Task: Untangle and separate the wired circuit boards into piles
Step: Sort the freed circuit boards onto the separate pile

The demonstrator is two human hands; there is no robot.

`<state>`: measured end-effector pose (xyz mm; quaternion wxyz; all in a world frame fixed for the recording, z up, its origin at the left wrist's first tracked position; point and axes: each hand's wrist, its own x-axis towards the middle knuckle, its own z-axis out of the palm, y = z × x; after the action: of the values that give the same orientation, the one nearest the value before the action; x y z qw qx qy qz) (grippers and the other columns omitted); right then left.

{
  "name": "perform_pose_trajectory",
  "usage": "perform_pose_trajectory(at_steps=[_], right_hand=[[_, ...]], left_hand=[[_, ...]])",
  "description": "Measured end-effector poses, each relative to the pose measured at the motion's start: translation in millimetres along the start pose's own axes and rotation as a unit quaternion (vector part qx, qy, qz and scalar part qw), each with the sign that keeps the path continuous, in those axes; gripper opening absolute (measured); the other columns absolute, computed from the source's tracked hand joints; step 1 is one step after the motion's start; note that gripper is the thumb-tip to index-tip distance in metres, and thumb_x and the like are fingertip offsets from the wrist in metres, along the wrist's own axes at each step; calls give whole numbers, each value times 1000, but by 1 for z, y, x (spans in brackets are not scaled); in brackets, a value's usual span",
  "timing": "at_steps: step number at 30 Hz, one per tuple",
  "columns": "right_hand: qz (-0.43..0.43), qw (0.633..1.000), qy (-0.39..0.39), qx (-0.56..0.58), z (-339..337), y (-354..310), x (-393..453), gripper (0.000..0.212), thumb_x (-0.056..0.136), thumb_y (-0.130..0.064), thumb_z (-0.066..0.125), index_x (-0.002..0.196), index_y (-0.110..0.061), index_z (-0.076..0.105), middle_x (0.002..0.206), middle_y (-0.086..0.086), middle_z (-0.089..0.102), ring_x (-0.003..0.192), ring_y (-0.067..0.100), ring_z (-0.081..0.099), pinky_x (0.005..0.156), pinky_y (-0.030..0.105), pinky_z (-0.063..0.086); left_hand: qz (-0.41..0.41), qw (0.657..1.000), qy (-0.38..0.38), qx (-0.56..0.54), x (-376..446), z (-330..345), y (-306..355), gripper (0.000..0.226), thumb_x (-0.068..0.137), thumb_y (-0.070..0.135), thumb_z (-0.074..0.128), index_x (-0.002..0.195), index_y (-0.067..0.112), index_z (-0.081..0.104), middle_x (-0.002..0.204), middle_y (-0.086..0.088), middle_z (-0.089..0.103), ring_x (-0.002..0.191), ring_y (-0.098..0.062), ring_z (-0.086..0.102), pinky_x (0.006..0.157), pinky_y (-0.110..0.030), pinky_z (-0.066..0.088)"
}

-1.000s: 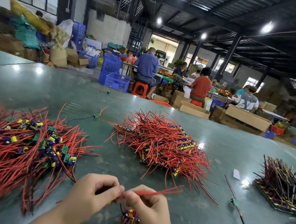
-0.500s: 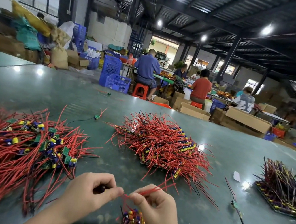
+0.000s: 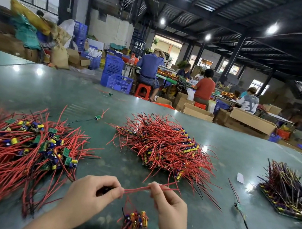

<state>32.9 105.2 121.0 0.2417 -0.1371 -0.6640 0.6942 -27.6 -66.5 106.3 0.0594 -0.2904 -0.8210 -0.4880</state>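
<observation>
Two hands' grip, left hand point(image 3: 93, 194), right hand point(image 3: 167, 203), pinch taut red wires point(image 3: 138, 189).

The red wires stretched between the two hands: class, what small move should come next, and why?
Probably draw the hands slightly further apart. The left hand and right hand each pinch the red wires, taut between them, while a small cluster of boards hangs below, its wires running up toward the left hand's pinch. A gentle pull should free one board for the loose pile.
</observation>
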Motion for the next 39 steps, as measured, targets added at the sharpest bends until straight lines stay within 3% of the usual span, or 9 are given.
perform_pose_trajectory(at_steps=[6, 12, 17, 20, 24, 29, 33, 35, 39], right_hand=[[-13, 996, -80, 27, 15, 0, -11, 17, 79, 4, 67, 76, -11, 74, 69, 6, 73, 57, 6, 62, 57, 15, 48], [-28, 994, -102, -9, 13, -1, -11, 19, 77, 4, 69, 71, -14, 73, 59, 1, 69, 56, 3, 62, 56, 13, 47], [-40, 993, -102, -44, 11, -1, -9, 21, 78, 0, 69, 63, -14, 73, 59, 2, 69, 56, 4, 60, 57, 14, 47], [-39, 992, -106, -52, 12, -2, -10, 19, 79, -2, 69, 66, -15, 74, 62, 2, 71, 56, 2, 61, 58, 14, 47], [-33, 990, -130, -50, 11, -4, -11, 18, 81, 0, 67, 71, -13, 74, 65, -1, 72, 58, 0, 62, 57, 12, 47], [-55, 983, -160, -67, 12, -4, -13, 22, 81, 3, 65, 69, -14, 72, 66, 0, 71, 63, 5, 63, 62, 17, 48], [-89, 972, -189, -105, 9, -3, -11, 31, 83, 6, 62, 67, -19, 66, 59, -6, 64, 60, 1, 56, 62, 15, 44], [-96, 968, -200, -119, 8, -2, -11, 32, 83, 6, 62, 66, -21, 66, 58, -7, 64, 60, 0, 57, 62, 15, 44], [-85, 984, -135, -74, 5, -1, -5, 32, 81, 4, 65, 62, -20, 71, 58, -3, 67, 57, 0, 58, 59, 15, 45]], left_hand=[[11, 996, 14, -90, -2, 13, -2, 36, 72, 63, 52, 73, 29, 64, 55, 8, 57, 52, -2, 48, 59, -28, 37], [25, 993, 8, -114, -2, 18, -4, 37, 73, 64, 50, 73, 29, 65, 60, 9, 57, 57, 0, 46, 59, -24, 35], [-18, 982, -63, -178, 2, 12, 0, 47, 82, 49, 47, 72, 5, 61, 58, 1, 49, 53, -3, 39, 54, -15, 29], [-43, 980, -88, -171, 3, 9, 0, 53, 79, 48, 46, 72, -4, 59, 57, -3, 41, 53, -7, 34, 54, -20, 26], [-46, 981, -83, -170, 2, 8, 2, 44, 80, 46, 46, 65, 6, 57, 56, 2, 46, 56, -6, 39, 59, -24, 28], [-17, 977, -102, -188, 3, 8, 6, 35, 82, 40, 48, 55, 18, 52, 55, 2, 46, 54, -2, 40, 56, -14, 29], [-12, 966, -134, -223, 4, 7, 4, 31, 82, 33, 50, 58, 13, 51, 51, 5, 43, 51, -4, 37, 54, -12, 29], [-8, 967, -138, -212, 3, 7, 2, 31, 82, 34, 51, 55, 19, 52, 51, 7, 42, 52, -5, 36, 55, -13, 29], [-25, 969, -99, -225, 7, 3, -4, 30, 80, 33, 53, 53, 19, 53, 55, 4, 42, 55, -7, 37, 56, -17, 30]])
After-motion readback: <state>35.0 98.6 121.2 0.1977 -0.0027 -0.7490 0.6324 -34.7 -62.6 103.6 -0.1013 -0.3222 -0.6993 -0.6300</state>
